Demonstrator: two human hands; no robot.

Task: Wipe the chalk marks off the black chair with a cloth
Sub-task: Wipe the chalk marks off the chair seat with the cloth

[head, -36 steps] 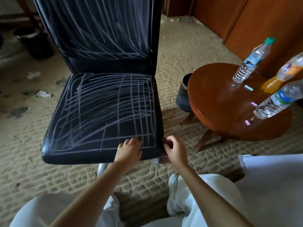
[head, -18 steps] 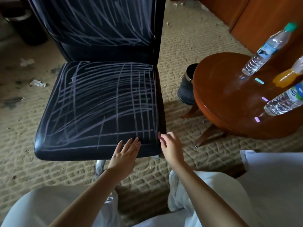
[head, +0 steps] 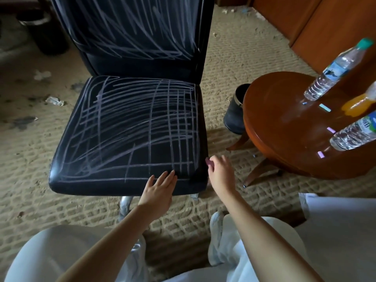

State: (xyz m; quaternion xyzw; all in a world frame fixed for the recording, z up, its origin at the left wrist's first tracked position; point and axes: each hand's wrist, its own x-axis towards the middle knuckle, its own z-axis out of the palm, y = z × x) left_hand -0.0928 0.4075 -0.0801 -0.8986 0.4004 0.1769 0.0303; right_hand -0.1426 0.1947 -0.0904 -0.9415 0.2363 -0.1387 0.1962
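Nearest, the left hand [head: 157, 189] lies flat with fingers spread on the front edge of the chair [head: 130, 127] seat, right of its middle, holding nothing. Just beside it, the right hand [head: 220, 176] hovers off the seat's front right corner, fingers loosely curled; something small and purplish shows at its fingertips, too unclear to name. Neither hand holds a cloth, and I cannot pick one out for certain. Beyond the hands the seat runs straight ahead, covered in chalk marks [head: 142, 127] from front edge to rear, with more on the upright back. Both hands are about equally near; the wiping should sweep forward and leftward from them.
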